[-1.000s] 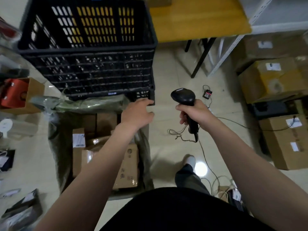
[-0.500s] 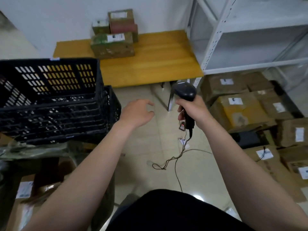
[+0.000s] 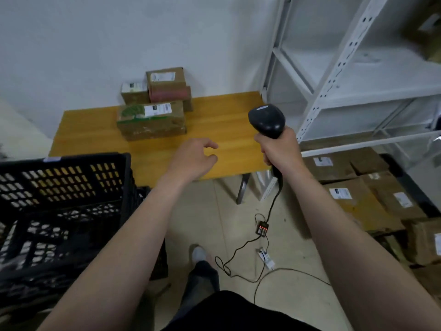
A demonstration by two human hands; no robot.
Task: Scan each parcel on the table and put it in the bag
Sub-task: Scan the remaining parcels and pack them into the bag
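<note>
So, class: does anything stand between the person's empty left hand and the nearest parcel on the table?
Nothing visible does. The left hand hangs over the table, with only tabletop between it and the nearest parcel. The scanner is off to the side, in the right hand.

Left hand [image 3: 193, 158] and scanner [image 3: 266, 120] now at the table [image 3: 95, 130], away from the bag.

Single head-worn view, looking forward and down, close over both forearms, yellow table [image 3: 222, 120] ahead

One table [image 3: 222, 120], four parcels [image 3: 151, 120] on it, one scanner [image 3: 266, 120], one white shelving rack [image 3: 334, 75].
</note>
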